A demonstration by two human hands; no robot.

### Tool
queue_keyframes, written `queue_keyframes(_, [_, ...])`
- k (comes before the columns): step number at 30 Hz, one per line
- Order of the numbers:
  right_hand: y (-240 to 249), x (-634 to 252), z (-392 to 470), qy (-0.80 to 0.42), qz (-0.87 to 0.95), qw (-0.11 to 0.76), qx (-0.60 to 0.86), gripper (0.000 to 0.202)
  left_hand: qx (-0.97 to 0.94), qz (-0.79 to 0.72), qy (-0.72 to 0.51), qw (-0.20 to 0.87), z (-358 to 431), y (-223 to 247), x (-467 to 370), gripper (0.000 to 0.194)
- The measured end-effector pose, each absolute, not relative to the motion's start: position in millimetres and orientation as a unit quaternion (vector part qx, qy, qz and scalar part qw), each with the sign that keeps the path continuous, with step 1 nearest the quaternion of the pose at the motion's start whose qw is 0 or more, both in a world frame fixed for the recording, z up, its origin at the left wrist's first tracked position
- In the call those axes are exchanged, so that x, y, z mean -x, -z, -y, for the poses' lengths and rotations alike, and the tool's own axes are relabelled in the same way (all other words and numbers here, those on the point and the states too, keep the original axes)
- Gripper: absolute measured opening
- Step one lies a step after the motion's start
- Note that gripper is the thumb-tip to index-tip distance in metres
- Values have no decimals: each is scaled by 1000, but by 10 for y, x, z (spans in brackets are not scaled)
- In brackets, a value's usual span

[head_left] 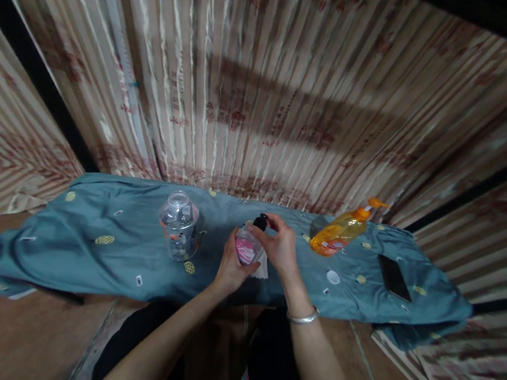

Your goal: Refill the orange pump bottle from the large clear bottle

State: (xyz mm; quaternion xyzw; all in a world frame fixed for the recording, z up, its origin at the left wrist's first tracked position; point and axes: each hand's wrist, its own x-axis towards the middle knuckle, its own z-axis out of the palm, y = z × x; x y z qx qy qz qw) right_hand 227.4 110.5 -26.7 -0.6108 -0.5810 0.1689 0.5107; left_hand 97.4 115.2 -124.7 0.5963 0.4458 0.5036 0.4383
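A small clear pump bottle (245, 250) with a pink label and a black pump top (260, 221) is between my hands, over the middle of the cloth. My left hand (230, 268) is wrapped round the bottle's body from the left and below. At the top, my right hand (278, 243) has its fingers closed on the black pump head. Something white, perhaps a tissue (262, 268), shows just behind the bottle on the right. Whether the pump top is loose or seated on the neck, I cannot tell.
A clear, open-necked plastic bottle (179, 230) stands to the left. To the right is a yellow pump bottle (340, 232) with an orange top. A dark phone (394, 277) and a white round lid-like disc (333, 278) lie on the teal cloth (128, 217). Black frame bars (48, 76) flank the table.
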Motion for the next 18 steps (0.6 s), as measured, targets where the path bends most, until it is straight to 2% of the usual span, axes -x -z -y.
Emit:
queue_keyframes(10, [433,-2451,-1361,-278,542,573,548,46,-597,-453,-466,470,-1199,1287,-1086,93])
queue_keyframes(14, [430,-2523,-1346,-366,518,579,512,49,-610,-431,-443,496,-1179,1295,-1121,51])
queue_keyframes(16, [420,-2588,-1327,-413,512,571,491,49,-612,-422,-437,507,-1152,1273,-1134,57])
queue_keyframes(18, [413,-2672,-1301,-443,509,565,474,49,-609,-420,-440,509,-1126,1230,-1136,80])
